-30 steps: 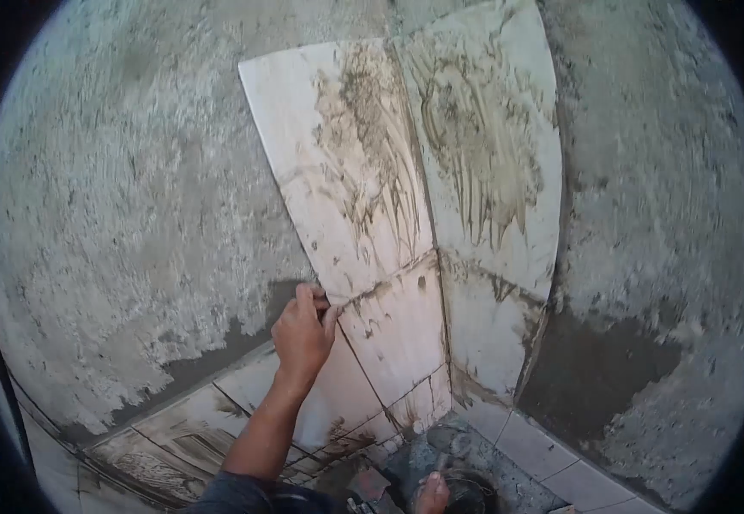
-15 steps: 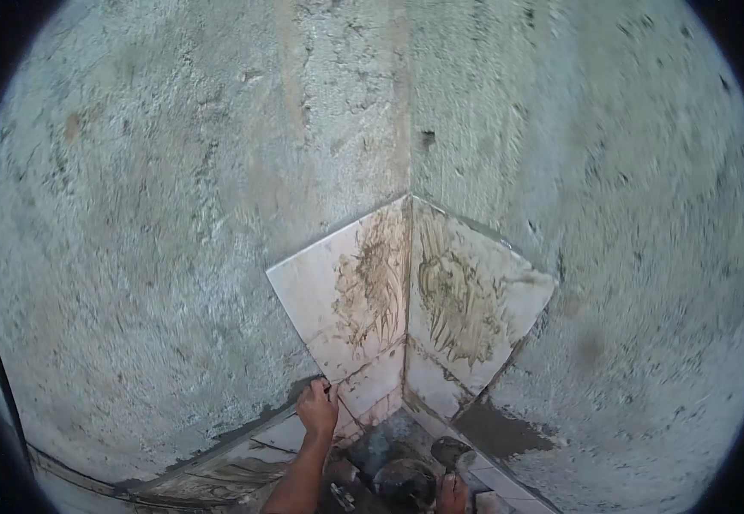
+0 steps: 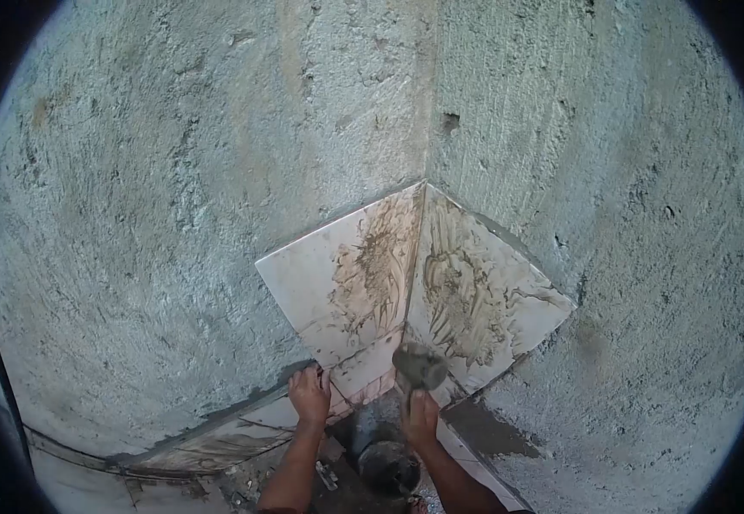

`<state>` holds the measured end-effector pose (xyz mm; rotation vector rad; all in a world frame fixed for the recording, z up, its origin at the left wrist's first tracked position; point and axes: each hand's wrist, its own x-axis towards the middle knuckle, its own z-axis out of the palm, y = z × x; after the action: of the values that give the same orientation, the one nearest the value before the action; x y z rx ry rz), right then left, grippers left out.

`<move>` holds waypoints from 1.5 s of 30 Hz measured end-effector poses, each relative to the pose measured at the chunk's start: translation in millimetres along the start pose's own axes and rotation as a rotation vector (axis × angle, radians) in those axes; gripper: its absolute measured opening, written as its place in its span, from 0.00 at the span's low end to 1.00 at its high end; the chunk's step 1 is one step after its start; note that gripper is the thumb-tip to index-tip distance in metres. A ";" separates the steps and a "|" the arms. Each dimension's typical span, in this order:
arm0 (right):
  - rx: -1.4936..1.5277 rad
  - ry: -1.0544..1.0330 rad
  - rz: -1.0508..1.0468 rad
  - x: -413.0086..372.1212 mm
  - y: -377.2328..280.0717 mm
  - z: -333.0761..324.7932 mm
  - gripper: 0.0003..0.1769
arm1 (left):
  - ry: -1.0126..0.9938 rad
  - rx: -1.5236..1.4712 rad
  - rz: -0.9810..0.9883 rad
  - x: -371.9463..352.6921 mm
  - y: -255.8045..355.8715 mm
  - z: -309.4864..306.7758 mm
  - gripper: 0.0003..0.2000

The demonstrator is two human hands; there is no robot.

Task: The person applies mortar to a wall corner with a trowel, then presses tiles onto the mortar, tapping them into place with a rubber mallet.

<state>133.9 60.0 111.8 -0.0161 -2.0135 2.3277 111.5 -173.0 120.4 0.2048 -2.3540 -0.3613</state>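
My right hand (image 3: 421, 415) is closed on the handle of a grey trowel (image 3: 420, 366), whose blade is raised in front of the lower tiles at the corner. My left hand (image 3: 309, 392) rests at the lower corner of the left wall tile (image 3: 303, 278), fingers curled at the tile's edge; whether they hold something small is hidden. The right wall tile (image 3: 522, 300) meets the left one at the corner. Brown mortar smears cover parts of both tiles.
Rough grey walls rise on both sides. A dark round bucket (image 3: 389, 469) stands between my forearms. Lower tile rows (image 3: 273, 409) run along the walls, with wet mortar (image 3: 492, 431) on the right wall. Debris lies at the floor's left.
My right hand has risen from beside the bucket, bringing the trowel up to the tiles. My left hand stays by the tile's lower corner. The view has shifted slightly.
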 end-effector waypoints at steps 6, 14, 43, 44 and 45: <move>0.057 0.086 -0.226 62.5 -31.8 46.1 0.21 | -0.015 0.009 0.017 -7.9 -9.8 15.1 0.11; 0.002 0.178 -0.354 104.1 -5.9 78.1 0.25 | -0.023 0.024 0.016 -10.7 -11.9 18.9 0.11; -0.948 -0.546 0.459 -293.9 201.1 -227.7 0.30 | 0.024 -0.017 -0.036 -14.1 -10.1 23.4 0.13; -0.954 -0.595 0.357 -294.9 199.1 -227.6 0.31 | 0.007 -0.038 -0.055 -13.7 -8.2 22.6 0.13; -0.952 -0.605 0.348 -292.4 195.8 -227.3 0.31 | 0.013 -0.051 -0.078 -13.0 -5.7 21.5 0.12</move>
<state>428.9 240.5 -124.6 0.3494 -3.4606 1.3263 106.1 -170.9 95.3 0.2737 -2.3260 -0.4563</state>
